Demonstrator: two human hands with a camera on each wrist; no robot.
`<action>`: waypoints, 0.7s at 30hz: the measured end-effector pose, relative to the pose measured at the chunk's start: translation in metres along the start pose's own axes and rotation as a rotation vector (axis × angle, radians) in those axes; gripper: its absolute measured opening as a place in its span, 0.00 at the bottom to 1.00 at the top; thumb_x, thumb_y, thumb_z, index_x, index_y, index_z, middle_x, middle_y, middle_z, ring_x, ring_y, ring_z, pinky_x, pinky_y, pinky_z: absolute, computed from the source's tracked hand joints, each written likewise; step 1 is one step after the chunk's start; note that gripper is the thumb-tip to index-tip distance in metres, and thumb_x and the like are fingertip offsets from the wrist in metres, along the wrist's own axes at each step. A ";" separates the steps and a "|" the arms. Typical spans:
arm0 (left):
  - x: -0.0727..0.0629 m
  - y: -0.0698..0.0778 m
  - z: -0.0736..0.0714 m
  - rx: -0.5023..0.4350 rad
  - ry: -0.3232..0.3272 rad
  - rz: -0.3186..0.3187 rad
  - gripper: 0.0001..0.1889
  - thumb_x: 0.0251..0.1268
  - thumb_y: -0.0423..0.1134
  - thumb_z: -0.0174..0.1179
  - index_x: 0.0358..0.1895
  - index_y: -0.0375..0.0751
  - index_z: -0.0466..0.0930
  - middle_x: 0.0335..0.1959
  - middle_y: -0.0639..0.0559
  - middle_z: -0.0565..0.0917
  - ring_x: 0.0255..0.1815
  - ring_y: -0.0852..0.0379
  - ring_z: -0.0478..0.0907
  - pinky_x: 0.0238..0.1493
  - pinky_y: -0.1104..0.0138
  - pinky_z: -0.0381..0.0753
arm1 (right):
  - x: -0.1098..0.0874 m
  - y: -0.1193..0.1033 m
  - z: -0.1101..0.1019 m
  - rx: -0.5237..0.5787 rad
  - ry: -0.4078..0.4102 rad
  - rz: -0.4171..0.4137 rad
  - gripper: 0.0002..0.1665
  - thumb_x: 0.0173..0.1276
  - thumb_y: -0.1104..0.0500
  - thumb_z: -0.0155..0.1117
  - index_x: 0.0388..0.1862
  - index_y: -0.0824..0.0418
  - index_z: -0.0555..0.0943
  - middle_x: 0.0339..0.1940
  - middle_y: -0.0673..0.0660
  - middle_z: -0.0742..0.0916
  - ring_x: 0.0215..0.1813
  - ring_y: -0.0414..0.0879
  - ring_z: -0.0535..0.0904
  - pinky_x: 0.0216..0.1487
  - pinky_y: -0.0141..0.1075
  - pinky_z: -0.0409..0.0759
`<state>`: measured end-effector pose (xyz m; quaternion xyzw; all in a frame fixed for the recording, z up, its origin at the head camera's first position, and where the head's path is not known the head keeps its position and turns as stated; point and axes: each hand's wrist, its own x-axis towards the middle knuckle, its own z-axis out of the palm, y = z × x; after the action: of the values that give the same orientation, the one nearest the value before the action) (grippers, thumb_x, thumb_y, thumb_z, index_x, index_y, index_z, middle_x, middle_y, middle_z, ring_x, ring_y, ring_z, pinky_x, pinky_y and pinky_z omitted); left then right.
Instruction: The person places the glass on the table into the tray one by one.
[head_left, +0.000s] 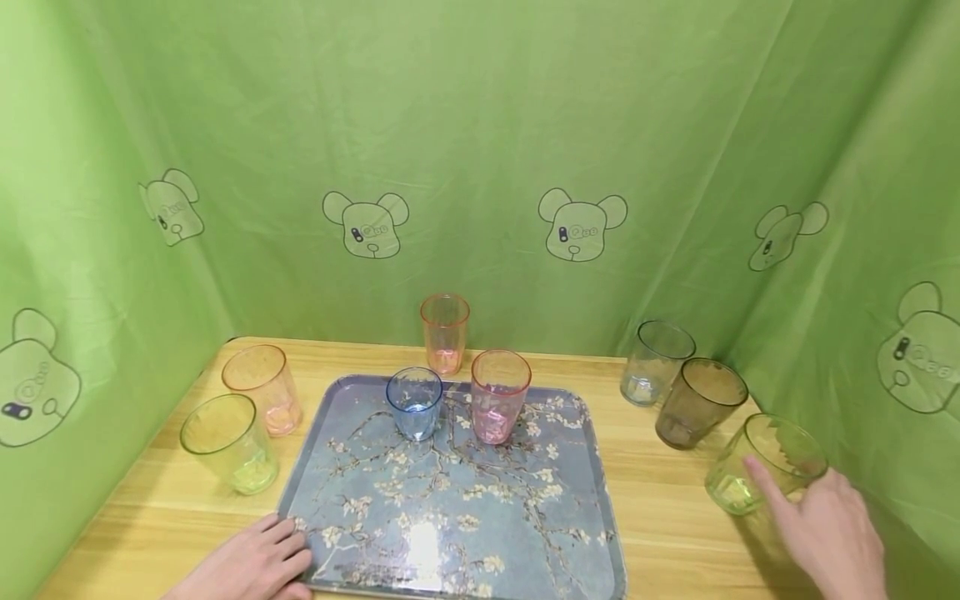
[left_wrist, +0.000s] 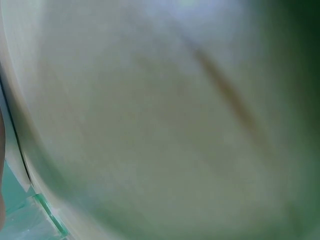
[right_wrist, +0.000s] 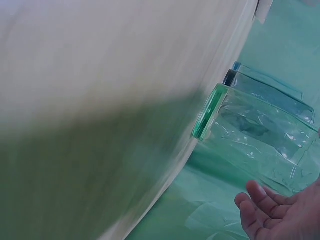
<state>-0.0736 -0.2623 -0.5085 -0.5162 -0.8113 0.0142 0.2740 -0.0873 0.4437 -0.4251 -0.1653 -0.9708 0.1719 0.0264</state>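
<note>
**Right hand (head_left: pixel 832 525) beside see-through yellow-green tapered tumbler (head_left: pixel 780 457)**

The right hand is spread moderately wide, thumb extended along the tumbler's tray-facing side, fingers loosely bent on the opposite side; firm contact cannot be confirmed. The tumbler stands on the pale wood-grain table (head_left: pixel 667 533), right of the blue-grey rectangular blossom-print tray (head_left: pixel 450 508). The left hand (head_left: pixel 255 557) is relaxed and empty, fingers slightly bent, at the tray's left edge near its front corner. A see-through blue tumbler (head_left: pixel 415 410) and a see-through pink tumbler (head_left: pixel 499 402) stand on the tray, toward its far edge.
</note>
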 end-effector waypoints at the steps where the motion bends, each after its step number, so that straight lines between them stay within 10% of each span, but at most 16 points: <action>1: 0.000 0.000 0.000 0.000 0.001 0.001 0.20 0.81 0.62 0.49 0.29 0.59 0.68 0.30 0.66 0.73 0.32 0.64 0.65 0.39 0.72 0.59 | 0.000 0.000 0.000 -0.001 -0.007 -0.001 0.65 0.79 0.26 0.46 0.66 0.94 0.60 0.57 0.93 0.70 0.50 0.83 0.73 0.39 0.66 0.76; 21: -0.001 -0.001 0.003 0.010 0.042 0.015 0.22 0.83 0.61 0.45 0.28 0.57 0.68 0.29 0.65 0.73 0.32 0.63 0.67 0.39 0.71 0.61 | -0.008 0.000 -0.002 -0.034 -0.048 -0.038 0.48 0.80 0.27 0.44 0.35 0.75 0.73 0.53 0.91 0.71 0.43 0.72 0.77 0.36 0.59 0.76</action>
<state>-0.0757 -0.2630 -0.5108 -0.5211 -0.8014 0.0096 0.2935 -0.0797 0.4417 -0.4231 -0.1432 -0.9769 0.1589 0.0038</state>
